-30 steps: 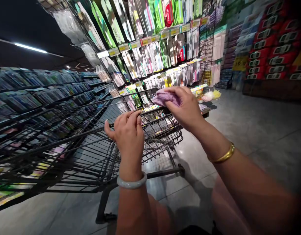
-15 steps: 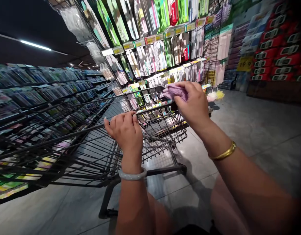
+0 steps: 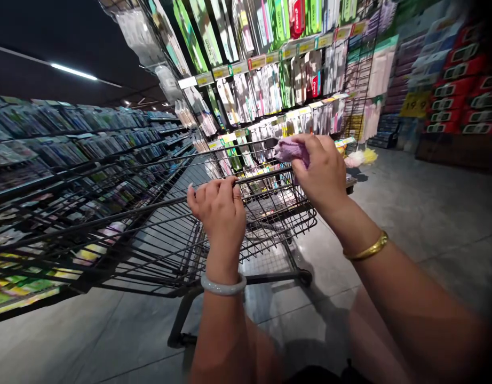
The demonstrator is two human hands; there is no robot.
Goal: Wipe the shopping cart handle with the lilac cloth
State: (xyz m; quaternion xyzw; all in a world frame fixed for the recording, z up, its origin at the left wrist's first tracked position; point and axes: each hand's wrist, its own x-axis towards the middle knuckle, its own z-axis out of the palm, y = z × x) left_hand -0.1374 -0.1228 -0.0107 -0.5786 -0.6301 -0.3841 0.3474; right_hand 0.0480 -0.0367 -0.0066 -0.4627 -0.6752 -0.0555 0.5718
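Note:
A black wire shopping cart (image 3: 166, 202) stretches across the head view in front of me. My left hand (image 3: 221, 205) has its fingers curled over the cart's top rail, and a pale bangle circles that wrist. To its right, my right hand (image 3: 323, 165) pinches a crumpled light purple cloth (image 3: 288, 151) between thumb and fingers. The cloth lies at the rail's right end, touching or just above it; I cannot tell which. A gold bangle sits on my right wrist. The right palm is hidden.
Beyond the cart stands a rack (image 3: 270, 58) of hanging packaged goods. Long shelves (image 3: 70, 138) of small packages line the left. Stacked red packages (image 3: 450, 101) and a yellow price sign (image 3: 414, 105) are at the far right. Grey tiled floor (image 3: 422, 213) extends to the right.
The whole view has shifted, so cart, rack and hands appear a little further right. My left hand still grips the rail, and my right hand still holds the cloth near the rail's end.

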